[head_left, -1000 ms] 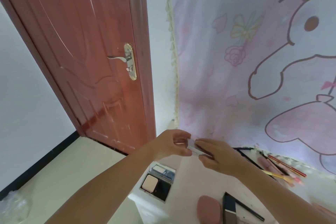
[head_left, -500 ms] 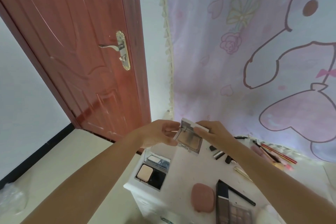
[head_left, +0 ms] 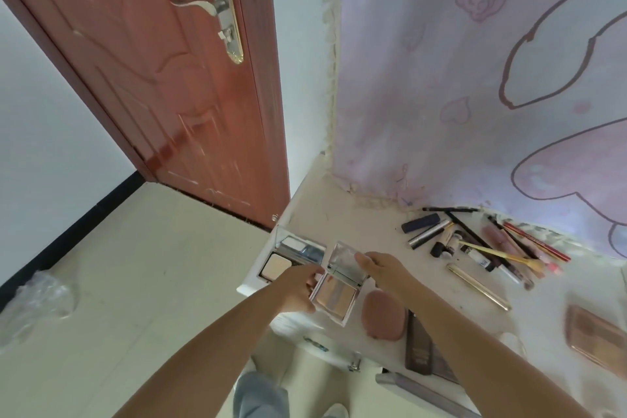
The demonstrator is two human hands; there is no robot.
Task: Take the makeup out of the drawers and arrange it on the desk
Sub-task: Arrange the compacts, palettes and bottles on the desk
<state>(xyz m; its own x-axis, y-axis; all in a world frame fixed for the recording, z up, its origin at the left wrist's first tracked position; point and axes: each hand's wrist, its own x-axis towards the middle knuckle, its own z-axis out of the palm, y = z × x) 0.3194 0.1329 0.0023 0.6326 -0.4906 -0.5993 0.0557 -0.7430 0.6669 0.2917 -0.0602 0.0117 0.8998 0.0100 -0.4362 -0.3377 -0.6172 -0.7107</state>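
1. Our left hand (head_left: pixel 298 288) pinches the base of the open compact (head_left: pixel 336 293) and our right hand (head_left: pixel 380 268) holds its lid; both grips are clamped on it.
2. Half a second ago it was lifted high; now it is low over the near left of the bench (head_left: pixel 373 214).
3. It hangs between the powder palette (head_left: pixel 288 260) and the pink sponge (head_left: pixel 383 316).
4. We judge that setting it down comes next.

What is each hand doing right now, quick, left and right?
Left hand: holds the base of the open compact.
Right hand: pinches the compact's raised lid.
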